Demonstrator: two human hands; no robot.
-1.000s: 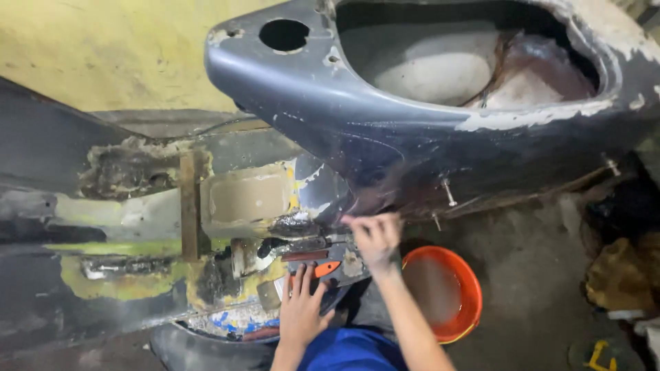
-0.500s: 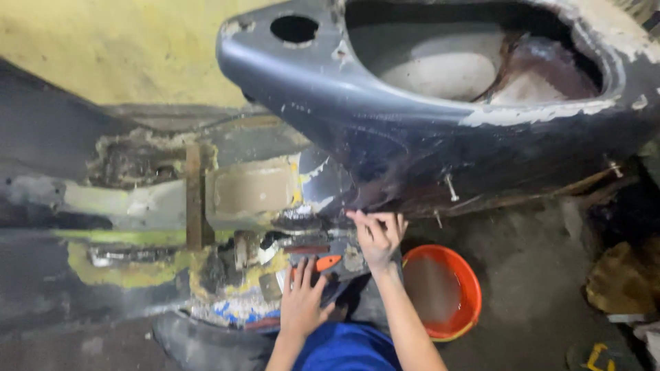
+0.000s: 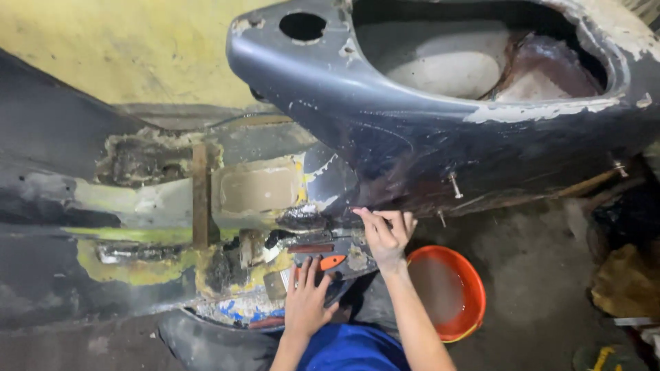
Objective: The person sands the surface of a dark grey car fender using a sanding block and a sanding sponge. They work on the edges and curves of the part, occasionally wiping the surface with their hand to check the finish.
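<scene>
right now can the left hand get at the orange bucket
Probably not easily. The left hand lies flat on the low panel, and the right forearm runs between it and the orange bucket. The right hand, up at the dark shell, is nearer.

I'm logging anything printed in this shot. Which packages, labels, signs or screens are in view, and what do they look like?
None can be made out: no package, label, sign or screen.
The blue, red and white patches by the left hand look like chipped paint.
</scene>
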